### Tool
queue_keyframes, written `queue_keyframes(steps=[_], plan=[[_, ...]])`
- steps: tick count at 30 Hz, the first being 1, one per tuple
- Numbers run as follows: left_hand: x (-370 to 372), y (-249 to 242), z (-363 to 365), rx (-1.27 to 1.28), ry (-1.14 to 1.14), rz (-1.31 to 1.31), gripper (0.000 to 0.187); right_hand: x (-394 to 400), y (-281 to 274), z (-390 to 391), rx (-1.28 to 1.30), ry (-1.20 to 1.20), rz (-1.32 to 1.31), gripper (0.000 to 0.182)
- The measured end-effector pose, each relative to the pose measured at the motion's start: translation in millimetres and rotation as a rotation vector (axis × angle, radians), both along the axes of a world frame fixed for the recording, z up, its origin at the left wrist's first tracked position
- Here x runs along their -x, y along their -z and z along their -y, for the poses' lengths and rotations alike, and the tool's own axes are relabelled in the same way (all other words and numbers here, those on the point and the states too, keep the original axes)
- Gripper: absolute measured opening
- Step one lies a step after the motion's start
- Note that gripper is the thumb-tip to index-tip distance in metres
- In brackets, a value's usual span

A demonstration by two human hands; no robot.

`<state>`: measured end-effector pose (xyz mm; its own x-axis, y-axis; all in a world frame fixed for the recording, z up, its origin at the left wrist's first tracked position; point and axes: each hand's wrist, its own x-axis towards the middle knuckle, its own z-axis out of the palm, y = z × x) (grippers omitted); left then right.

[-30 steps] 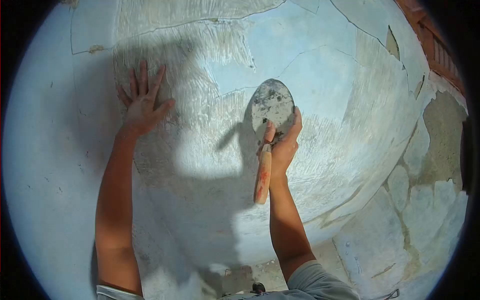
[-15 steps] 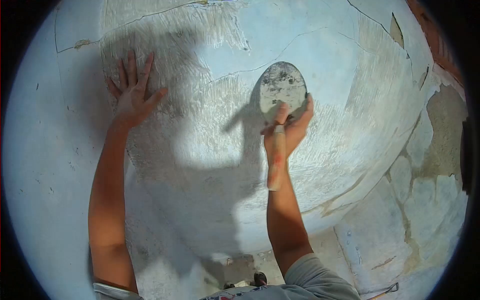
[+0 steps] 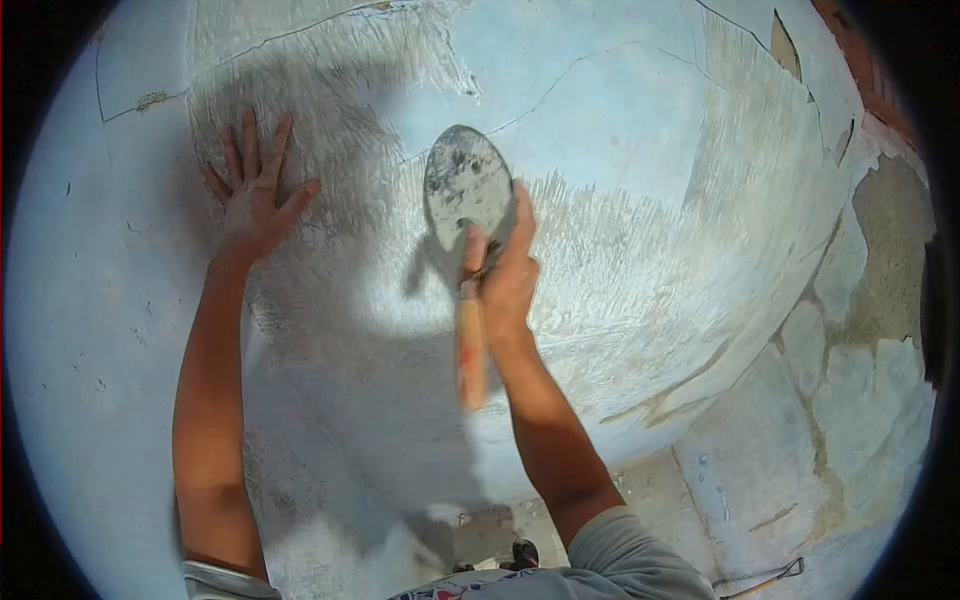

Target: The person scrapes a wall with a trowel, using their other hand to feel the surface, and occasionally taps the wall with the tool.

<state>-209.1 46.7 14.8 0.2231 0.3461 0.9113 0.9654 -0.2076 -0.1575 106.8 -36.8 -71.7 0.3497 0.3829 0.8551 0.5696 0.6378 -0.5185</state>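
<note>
In the head view, my left hand [image 3: 255, 205] lies flat against the wall with its fingers spread. The wall surface [image 3: 620, 270] under and around it is pale blue, with a broad band of rough, scraped marks. My right hand [image 3: 508, 275] is wrapped round a trowel [image 3: 470, 185], one finger stretched along the blade. The trowel's rounded metal blade points up and is smeared with grey-white patches. Its wooden handle [image 3: 471, 350], marked with red, hangs down below my grip. Blade and hand overlap the scraped band, close to a smooth blue patch [image 3: 590, 110].
Thin cracks [image 3: 540, 97] run across the upper wall. At the right, paint has peeled off a bare grey-brown patch [image 3: 885, 250]. A long-handled tool [image 3: 770, 580] lies at the lower right. A dark shoe [image 3: 524, 553] shows at the bottom.
My right hand has moved left across the wall with the trowel, and its handle has swung lower left. My left hand stays flat on the wall while the view shifts slightly.
</note>
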Motion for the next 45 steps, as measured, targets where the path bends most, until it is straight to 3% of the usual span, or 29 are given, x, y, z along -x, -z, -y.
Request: queue_keyframes(steps=[1, 2, 3, 6, 10, 12, 14, 16, 19, 20, 26, 27, 28, 31, 34, 37, 39, 40, 42, 45], plan=[[1.4, 2.0, 0.2, 0.003, 0.007, -0.018, 0.093, -4.7, -6.6, 5.4, 0.102, -0.051, -0.011, 0.066], [2.5, 3.7, 0.0, -0.002, 0.011, -0.030, 0.094, -8.4, -13.9, 3.1, -0.074, 0.039, -0.010, 0.065], [3.2, 3.5, 0.9, -0.010, 0.010, -0.038, 0.094, -8.7, -24.1, 6.1, -0.103, 0.014, -0.116, 0.065], [1.5, 5.4, 1.0, -0.009, 0.002, -0.029, 0.093, 7.7, -16.3, -7.6, -0.230, 0.076, -0.038, 0.065], [6.1, 8.7, 1.6, -0.021, 0.020, -0.060, 0.091, -4.9, -23.3, 22.1, 0.029, -0.054, -0.089, 0.067], [7.6, 7.5, 0.3, -0.037, 0.033, -0.083, 0.090, -10.5, -33.7, 18.2, -0.012, -0.047, -0.217, 0.066], [6.6, 8.4, -1.6, -0.056, 0.014, -0.082, 0.090, 5.7, -12.1, -5.1, -0.138, 0.093, -0.089, 0.064], [5.5, 9.7, -2.1, -0.069, 0.013, -0.080, 0.089, 11.4, -9.8, 6.1, 0.013, 0.061, -0.048, 0.064], [7.4, 9.1, -0.7, -0.065, 0.033, -0.091, 0.088, -24.2, -33.6, 17.7, 0.029, 0.064, -0.020, 0.068], [6.5, 9.7, -0.2, -0.066, 0.033, -0.089, 0.088, -28.3, -41.9, 28.3, 0.094, -0.021, -0.123, 0.069], [5.8, 6.9, 1.6, -0.088, 0.057, -0.095, 0.083, 7.2, -14.4, 3.3, -0.040, -0.011, 0.020, 0.067], [10.5, 5.6, 4.3, -0.080, 0.044, -0.118, 0.082, -1.7, -17.3, 9.0, -0.007, -0.041, 0.029, 0.067], [18.3, 4.3, 8.2, -0.032, 0.043, -0.131, 0.081, -10.8, -31.4, 20.4, 0.186, -0.069, -0.039, 0.065], [35.8, -4.3, 9.9, 0.001, 0.038, -0.168, 0.079, -10.1, -28.0, 3.0, -0.103, 0.034, -0.171, 0.067], [36.2, 3.1, 1.3, -0.101, 0.040, -0.194, 0.078, 23.4, 2.8, -6.1, -0.095, 0.008, 0.051, 0.069], [39.6, 5.6, -2.5, -0.159, 0.028, -0.208, 0.077, 5.7, -10.3, 2.3, 0.024, 0.093, 0.091, 0.070], [37.8, 6.6, -4.8, -0.199, -0.034, -0.204, 0.075, -4.4, -25.5, 0.0, -0.214, 0.134, -0.083, 0.070], [36.3, 7.0, -4.7, -0.208, -0.038, -0.191, 0.075, 0.6, -28.7, 0.6, -0.215, 0.037, -0.176, 0.069], [30.4, 9.5, -5.8, -0.229, -0.043, -0.158, 0.075, 27.8, -3.9, -12.1, -0.241, 0.134, 0.078, 0.068], [35.3, 14.4, -6.8, -0.224, 0.003, -0.150, 0.075, 28.4, 9.3, 0.1, -0.092, 0.067, 0.106, 0.069]])
